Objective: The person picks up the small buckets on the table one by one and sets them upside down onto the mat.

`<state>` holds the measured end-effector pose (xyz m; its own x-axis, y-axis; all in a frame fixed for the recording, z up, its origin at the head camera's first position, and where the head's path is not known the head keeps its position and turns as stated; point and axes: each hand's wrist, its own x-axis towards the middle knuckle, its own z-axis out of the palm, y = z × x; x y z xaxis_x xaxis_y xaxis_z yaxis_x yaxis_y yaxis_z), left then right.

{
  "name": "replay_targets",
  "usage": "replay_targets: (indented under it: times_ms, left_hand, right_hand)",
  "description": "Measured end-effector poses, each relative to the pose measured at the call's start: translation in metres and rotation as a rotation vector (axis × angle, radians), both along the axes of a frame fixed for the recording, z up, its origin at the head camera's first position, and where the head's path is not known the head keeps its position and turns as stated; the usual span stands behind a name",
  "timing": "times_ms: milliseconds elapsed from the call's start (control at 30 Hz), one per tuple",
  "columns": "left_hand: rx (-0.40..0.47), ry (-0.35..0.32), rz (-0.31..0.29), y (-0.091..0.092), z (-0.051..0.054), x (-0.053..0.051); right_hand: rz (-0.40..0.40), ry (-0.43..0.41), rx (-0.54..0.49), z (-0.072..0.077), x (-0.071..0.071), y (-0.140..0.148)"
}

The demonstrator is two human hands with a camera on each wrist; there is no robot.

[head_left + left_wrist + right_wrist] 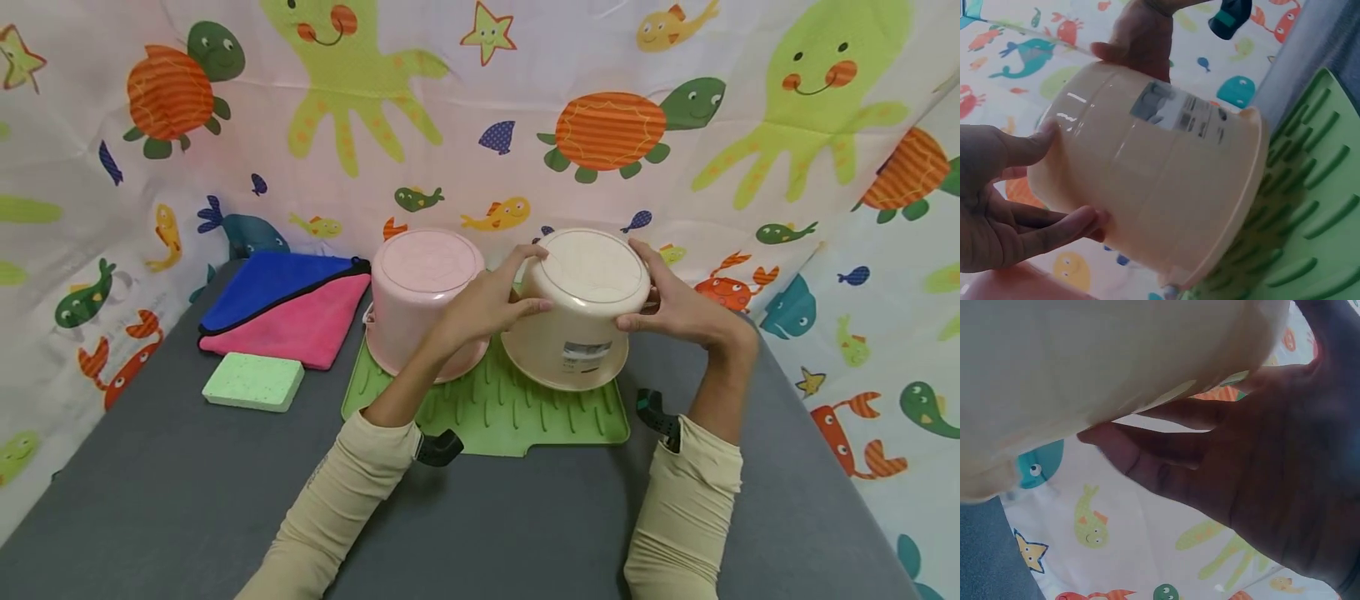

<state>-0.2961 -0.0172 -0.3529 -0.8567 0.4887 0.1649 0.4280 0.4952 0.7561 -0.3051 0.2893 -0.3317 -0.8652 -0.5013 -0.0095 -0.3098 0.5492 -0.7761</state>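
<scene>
A cream bucket [576, 333] stands upside down, slightly tilted, over the right half of a green ridged drying mat [517, 425]. Whether its whole rim touches the mat I cannot tell. My left hand [487, 304] grips it near the base from the left, thumb and fingers spread on its wall [1166, 156]. From the other side my right hand [682, 304] holds it, fingertips against the wall [1116, 356]. A printed label [587, 354] faces front. Just left, an upturned pink bucket [427, 275] rests on the mat, partly hidden by my left forearm.
Left of the mat lie a folded blue and pink cloth [292, 308] with dark edging and a pale green sponge [253, 382]. The grey tabletop [525, 525] extends toward me. A sea-animal printed curtain [465, 100] hangs behind and at both sides.
</scene>
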Motion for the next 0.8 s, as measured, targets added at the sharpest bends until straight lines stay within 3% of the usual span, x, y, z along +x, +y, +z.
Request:
replay_targets:
  times_ms: [100,267,567,800]
  left_hand:
    - [-0.043,-0.017,0.014,0.000,-0.006,-0.004]
    - [-0.104,0.024,0.058,-0.002,-0.010,-0.006]
    - [-0.070,0.032,0.121,0.003,-0.017,0.001]
    - [0.032,-0.018,0.145,0.008,-0.022,0.004]
  right_hand:
    - [-0.005,-0.025,0.092,-0.003,-0.002,-0.002]
    - [-0.012,0.036,0.208,-0.003,-0.006,-0.008]
    - [-0.001,0.076,0.136,-0.013,-0.008,-0.011]
    - [-0.016,0.063,0.130,-0.014,-0.010,-0.011]
